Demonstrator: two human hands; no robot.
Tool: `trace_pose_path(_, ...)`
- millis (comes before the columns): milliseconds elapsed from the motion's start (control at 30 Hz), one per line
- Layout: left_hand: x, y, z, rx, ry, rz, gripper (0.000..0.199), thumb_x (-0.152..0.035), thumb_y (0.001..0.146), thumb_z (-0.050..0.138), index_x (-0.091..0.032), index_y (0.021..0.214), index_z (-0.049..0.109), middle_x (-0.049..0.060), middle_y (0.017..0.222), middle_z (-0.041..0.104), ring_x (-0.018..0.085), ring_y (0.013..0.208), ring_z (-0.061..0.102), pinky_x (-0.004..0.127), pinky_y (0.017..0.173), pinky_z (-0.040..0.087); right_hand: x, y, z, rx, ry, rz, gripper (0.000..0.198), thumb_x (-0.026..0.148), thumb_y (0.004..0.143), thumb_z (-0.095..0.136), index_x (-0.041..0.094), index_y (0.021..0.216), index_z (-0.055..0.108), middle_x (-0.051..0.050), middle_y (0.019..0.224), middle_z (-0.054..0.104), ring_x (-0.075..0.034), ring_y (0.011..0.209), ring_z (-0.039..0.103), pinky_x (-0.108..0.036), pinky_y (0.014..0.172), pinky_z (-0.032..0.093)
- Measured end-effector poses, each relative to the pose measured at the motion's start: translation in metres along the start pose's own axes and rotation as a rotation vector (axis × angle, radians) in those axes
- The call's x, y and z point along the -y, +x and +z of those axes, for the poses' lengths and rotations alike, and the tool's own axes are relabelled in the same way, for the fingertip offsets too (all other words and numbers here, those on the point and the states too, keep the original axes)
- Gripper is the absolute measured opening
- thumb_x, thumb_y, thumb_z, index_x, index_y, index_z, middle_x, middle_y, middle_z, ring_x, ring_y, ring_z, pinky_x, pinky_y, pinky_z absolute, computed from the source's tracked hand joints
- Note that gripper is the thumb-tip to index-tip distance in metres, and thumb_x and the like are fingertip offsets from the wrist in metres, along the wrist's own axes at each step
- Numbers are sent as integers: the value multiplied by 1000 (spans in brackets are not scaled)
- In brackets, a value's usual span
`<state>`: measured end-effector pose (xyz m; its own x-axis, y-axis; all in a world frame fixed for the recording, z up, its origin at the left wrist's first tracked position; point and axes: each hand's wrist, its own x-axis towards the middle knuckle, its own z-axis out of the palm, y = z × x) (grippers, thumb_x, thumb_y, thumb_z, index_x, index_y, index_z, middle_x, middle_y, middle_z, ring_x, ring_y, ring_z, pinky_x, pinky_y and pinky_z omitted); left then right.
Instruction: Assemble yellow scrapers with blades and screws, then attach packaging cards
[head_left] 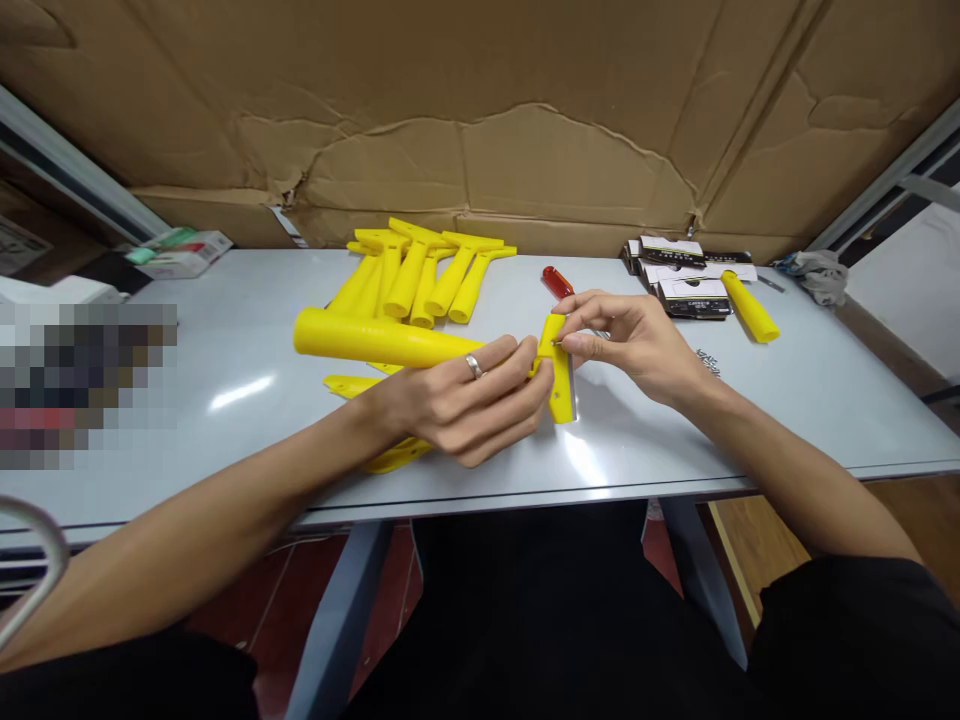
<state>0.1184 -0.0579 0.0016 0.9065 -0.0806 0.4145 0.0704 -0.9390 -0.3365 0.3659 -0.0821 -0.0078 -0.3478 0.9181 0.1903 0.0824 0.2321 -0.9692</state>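
A yellow scraper [382,338] lies sideways in my left hand [480,405], whose fingers are wrapped round its neck. Its wide head points right and carries a thin metal blade [574,393] along the outer edge; one hole shows in the lower part of the head. My right hand [630,340] pinches a tiny screw [555,344] with thumb and forefinger against the head's upper part; the fingertips cover most of it. Just behind that hand lies a screwdriver with a red handle [556,282], its shaft mostly hidden.
Several yellow scraper handles [409,275] lie piled at the back. Flat yellow pieces [397,457] are partly under my left arm. At right are black-and-white packets [686,275], another yellow handle [750,307] and loose screws [707,362]. Cardboard [480,160] walls the back; a small box [184,253] stands left.
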Motion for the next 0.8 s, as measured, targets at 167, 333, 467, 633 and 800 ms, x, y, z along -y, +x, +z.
trace_pose_path(167,-4,5,2,-23,87,88,18,-13,96,62,-22,98,77,2,103,81,23,94,81,33,75,70,3,-4,6,-63,-78,12,36,46,75,86,14,90,78,-10,119,65,-14,110,65,-19,71,64)
trace_pose_path(333,-6,4,2,-51,132,114,18,-11,97,62,-21,98,77,0,103,81,21,93,81,29,78,70,5,-6,8,-63,-94,5,32,41,74,87,12,85,78,-9,110,69,-12,104,67,-19,76,63)
trace_pose_path(467,-6,3,2,-78,-107,25,19,-12,94,67,-24,103,78,1,107,81,22,97,80,30,81,70,0,-5,6,-39,54,87,45,40,70,90,11,95,66,-6,101,69,-8,84,67,-21,74,61)
trace_pose_path(633,-4,9,1,92,-354,-110,19,-18,94,65,-29,97,79,1,104,81,26,97,81,38,81,71,-2,-1,5,99,131,195,70,42,67,93,18,116,50,5,72,60,-5,65,61,-21,66,57)
trace_pose_path(800,3,-1,7,-8,-313,-260,21,-11,92,63,-28,100,74,5,113,79,27,101,78,45,84,68,5,6,-23,-117,-177,109,60,59,85,74,16,122,55,-5,89,70,-7,65,64,-23,60,53)
